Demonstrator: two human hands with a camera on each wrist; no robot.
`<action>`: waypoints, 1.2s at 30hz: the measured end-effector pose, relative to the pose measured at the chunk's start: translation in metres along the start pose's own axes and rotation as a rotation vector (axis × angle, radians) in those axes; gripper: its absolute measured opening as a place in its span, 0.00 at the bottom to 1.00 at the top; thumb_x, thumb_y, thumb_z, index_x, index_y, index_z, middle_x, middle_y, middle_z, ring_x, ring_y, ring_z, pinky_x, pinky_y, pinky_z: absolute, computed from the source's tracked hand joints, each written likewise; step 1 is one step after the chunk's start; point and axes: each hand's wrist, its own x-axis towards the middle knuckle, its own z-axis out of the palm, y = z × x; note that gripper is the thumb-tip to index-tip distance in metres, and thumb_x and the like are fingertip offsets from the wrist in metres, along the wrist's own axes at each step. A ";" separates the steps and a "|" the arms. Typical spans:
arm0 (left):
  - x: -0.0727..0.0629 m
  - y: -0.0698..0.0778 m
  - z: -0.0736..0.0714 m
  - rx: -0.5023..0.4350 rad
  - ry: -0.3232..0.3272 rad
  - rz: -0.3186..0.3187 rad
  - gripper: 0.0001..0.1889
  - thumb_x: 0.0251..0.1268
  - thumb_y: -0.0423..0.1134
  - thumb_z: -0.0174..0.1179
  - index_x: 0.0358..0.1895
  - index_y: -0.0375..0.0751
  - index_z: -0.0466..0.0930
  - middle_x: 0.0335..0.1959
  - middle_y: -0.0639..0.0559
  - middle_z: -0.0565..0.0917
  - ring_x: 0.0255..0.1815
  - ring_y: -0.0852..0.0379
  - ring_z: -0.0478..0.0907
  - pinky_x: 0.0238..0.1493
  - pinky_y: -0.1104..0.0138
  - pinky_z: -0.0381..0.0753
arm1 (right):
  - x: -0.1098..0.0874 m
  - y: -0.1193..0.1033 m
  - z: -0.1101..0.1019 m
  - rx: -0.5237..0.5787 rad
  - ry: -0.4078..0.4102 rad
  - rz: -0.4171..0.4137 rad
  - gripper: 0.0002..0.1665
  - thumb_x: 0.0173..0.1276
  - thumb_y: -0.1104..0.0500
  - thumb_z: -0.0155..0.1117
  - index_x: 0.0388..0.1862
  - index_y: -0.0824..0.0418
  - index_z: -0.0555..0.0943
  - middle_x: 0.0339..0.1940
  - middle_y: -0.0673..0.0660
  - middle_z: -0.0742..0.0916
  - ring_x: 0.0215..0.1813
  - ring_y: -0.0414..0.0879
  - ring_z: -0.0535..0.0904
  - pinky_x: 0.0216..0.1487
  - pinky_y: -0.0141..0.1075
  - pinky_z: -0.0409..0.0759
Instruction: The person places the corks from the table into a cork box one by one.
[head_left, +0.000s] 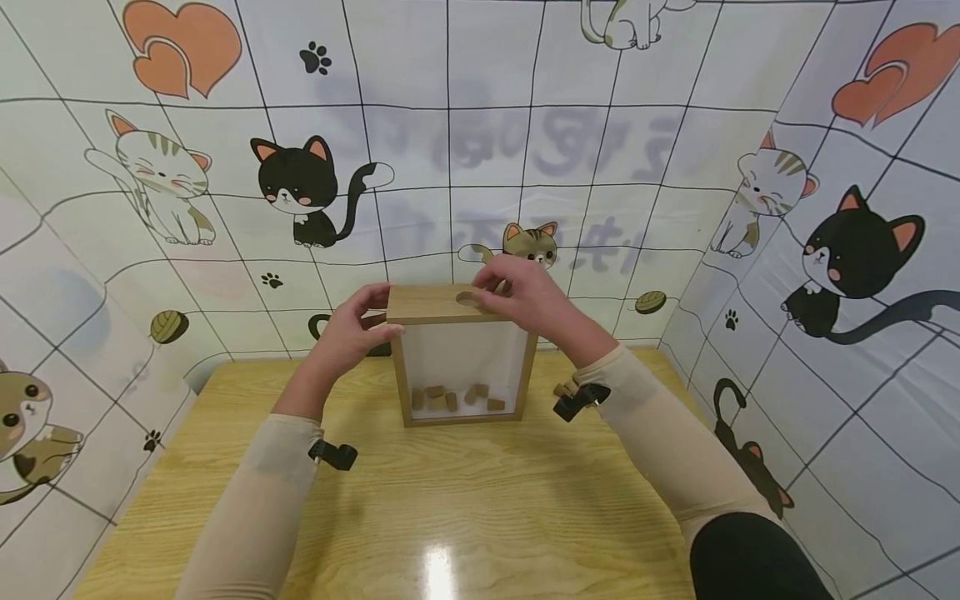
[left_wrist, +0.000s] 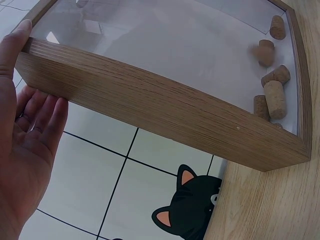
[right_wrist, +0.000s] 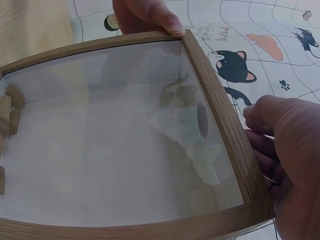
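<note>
A shallow upright wooden box frame [head_left: 398, 375] with a clear front stands on the table. Several wine corks [left_wrist: 275, 99] lie along its bottom, and one of them looks blurred in the left wrist view. My left hand [head_left: 351, 333] grips the box's upper left corner, thumb at the front edge and fingers round the side and back. Over the box top, beside a round hole [head_left: 467, 297], is my right hand [head_left: 528, 298], its fingers loosely bent. No cork shows in the right hand, though its fingertips are partly hidden.
More corks [head_left: 561, 390] lie on the wooden table [head_left: 450, 500] right of the box, partly behind my right wrist. A white tiled-pattern covering with cartoon cats [head_left: 303, 187] rises behind and at both sides of the table.
</note>
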 end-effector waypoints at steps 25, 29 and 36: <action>0.001 0.001 -0.003 -0.005 -0.001 -0.041 0.40 0.75 0.36 0.75 0.85 0.39 0.66 0.74 0.36 0.75 0.78 0.36 0.72 0.82 0.43 0.72 | -0.068 0.026 -0.028 -0.062 0.277 -0.015 0.04 0.78 0.67 0.73 0.46 0.60 0.89 0.45 0.54 0.87 0.48 0.49 0.82 0.45 0.48 0.82; 0.001 0.002 -0.003 -0.007 -0.009 -0.058 0.41 0.75 0.36 0.75 0.85 0.39 0.65 0.75 0.36 0.74 0.78 0.36 0.72 0.81 0.45 0.74 | -0.089 0.039 -0.032 -0.069 0.298 0.059 0.04 0.79 0.67 0.73 0.47 0.60 0.89 0.45 0.54 0.87 0.48 0.49 0.82 0.46 0.44 0.82; 0.000 0.000 -0.002 -0.018 -0.013 -0.055 0.41 0.75 0.35 0.74 0.86 0.38 0.64 0.75 0.36 0.75 0.79 0.36 0.72 0.82 0.45 0.72 | -0.126 0.065 -0.030 -0.030 0.178 0.322 0.09 0.83 0.61 0.70 0.57 0.62 0.88 0.51 0.56 0.87 0.53 0.51 0.84 0.52 0.49 0.84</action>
